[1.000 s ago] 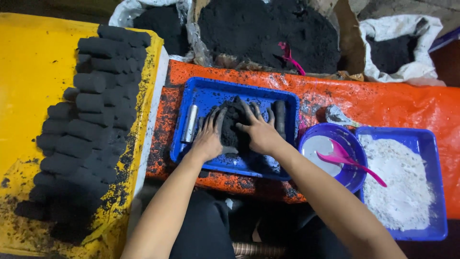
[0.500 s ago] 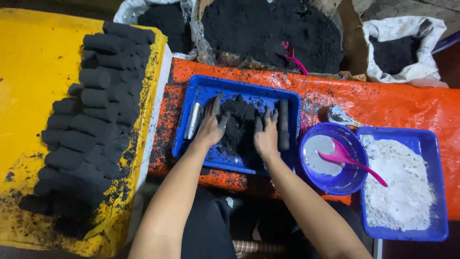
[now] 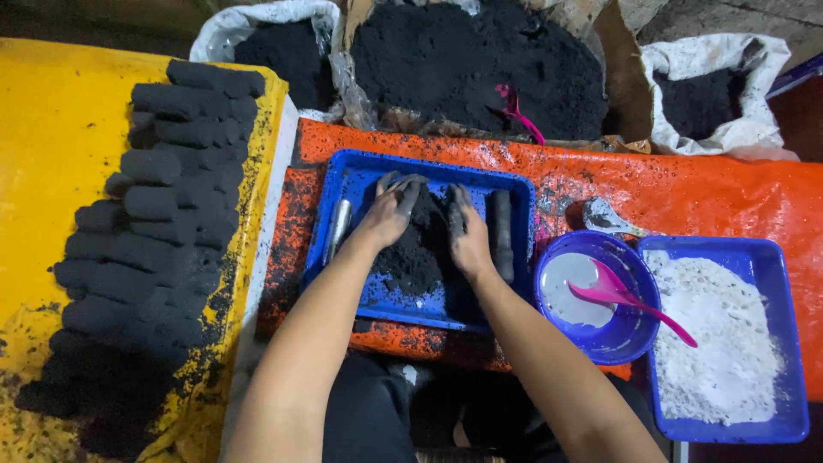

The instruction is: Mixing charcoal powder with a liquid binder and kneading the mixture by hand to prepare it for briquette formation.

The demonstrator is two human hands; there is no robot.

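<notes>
A pile of black powder (image 3: 420, 249) lies in the middle of a blue tray (image 3: 360, 176). The left hand (image 3: 387, 214) and right hand (image 3: 470, 233) press its sides, fingers spread flat, gripping nothing. This looks like gathering; next likely needs squeezing it together. Two tubes: one metal tube (image 3: 337, 230), one black tube (image 3: 502, 231). One purple bowl (image 3: 630, 343) sits nearby.

Both forearms reach forward side by side, bare to the elbow. The left hand (image 3: 387, 214) lies palm down, its blackened fingers (image 3: 403, 190) spread and slightly curled. The right hand (image 3: 470, 233) lies just beside it, palm down, fingers extended forward, neither closed in a grip.
</notes>
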